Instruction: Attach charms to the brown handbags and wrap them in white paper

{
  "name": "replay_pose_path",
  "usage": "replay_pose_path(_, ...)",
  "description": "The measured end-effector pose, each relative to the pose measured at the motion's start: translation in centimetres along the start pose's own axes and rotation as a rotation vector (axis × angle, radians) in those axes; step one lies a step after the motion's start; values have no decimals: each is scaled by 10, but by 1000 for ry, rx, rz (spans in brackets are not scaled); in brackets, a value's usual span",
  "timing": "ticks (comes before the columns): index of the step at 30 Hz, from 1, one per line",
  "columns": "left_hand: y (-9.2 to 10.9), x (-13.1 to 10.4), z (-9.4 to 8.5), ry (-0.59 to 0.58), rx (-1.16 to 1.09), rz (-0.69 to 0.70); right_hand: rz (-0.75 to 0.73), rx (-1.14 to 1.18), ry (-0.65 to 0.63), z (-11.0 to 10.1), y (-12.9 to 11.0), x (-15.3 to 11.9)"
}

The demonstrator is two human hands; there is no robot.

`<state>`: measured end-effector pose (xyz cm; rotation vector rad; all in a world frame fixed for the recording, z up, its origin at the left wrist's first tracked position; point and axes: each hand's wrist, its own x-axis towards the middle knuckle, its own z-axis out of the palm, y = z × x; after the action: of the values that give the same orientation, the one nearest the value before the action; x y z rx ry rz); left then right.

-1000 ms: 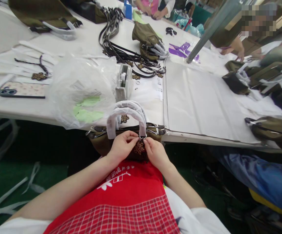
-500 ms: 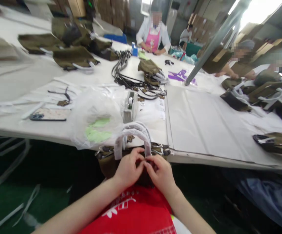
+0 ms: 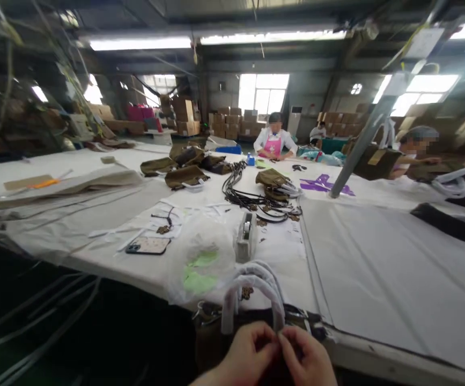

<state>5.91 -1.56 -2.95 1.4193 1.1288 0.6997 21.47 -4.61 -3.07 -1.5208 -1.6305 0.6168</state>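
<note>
At the table's front edge stands an olive-brown handbag (image 3: 210,343) with dark trim. Its two arched handles (image 3: 252,281) are wrapped in white material and stand upright. My left hand (image 3: 252,351) and my right hand (image 3: 308,356) meet in front of the bag, just under the right end of the nearer handle. Both are closed, thumbs and fingertips pinched together and almost touching. Whatever lies between the fingertips is too small or hidden to make out. A brown patterned charm (image 3: 247,292) shows behind the nearer handle.
Beyond the bag are a tape dispenser (image 3: 246,238), a clear plastic bag with green pieces (image 3: 200,273) and a phone (image 3: 147,245). Black cords (image 3: 236,187) and olive bags (image 3: 186,177) lie farther back. A metal pole (image 3: 356,145) rises at right. Co-workers (image 3: 274,142) sit across the table.
My view has tilted up and shifted left, so the table, bag and hands appear lower and farther right. Both hands stay pinched at the same handle end.
</note>
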Motion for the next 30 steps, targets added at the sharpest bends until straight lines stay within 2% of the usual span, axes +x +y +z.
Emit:
replay_pose_path(4,18,-4,-15,176,246,85,4,-239,-22,-25,-20,8)
replay_pose_path(5,19,-2,-18,163,334,91,11,-266,-36,-28,-21,10)
replay_pose_path(7,18,3,-21,66,499,99,17,-293,-43,-30,-22,11)
replay_pose_path(10,17,9,-18,-53,581,133,20,-313,-49,-31,-22,10)
replay_pose_path(13,17,13,-12,-63,383,116,38,-328,-60,-31,-23,10)
replay_pose_path(18,12,12,1,-37,-302,-294,84,-321,-102,-30,-25,15)
replay_pose_path(20,9,9,6,-26,-471,-353,114,-303,-117,-29,-28,18)
replay_pose_path(22,4,7,12,0,-514,-349,159,-285,-125,-27,-30,22)
replay_pose_path(25,-8,11,18,20,-423,-307,197,-286,-144,-21,-26,26)
replay_pose_path(30,-14,20,18,52,-296,-236,146,-369,-130,-10,-10,32)
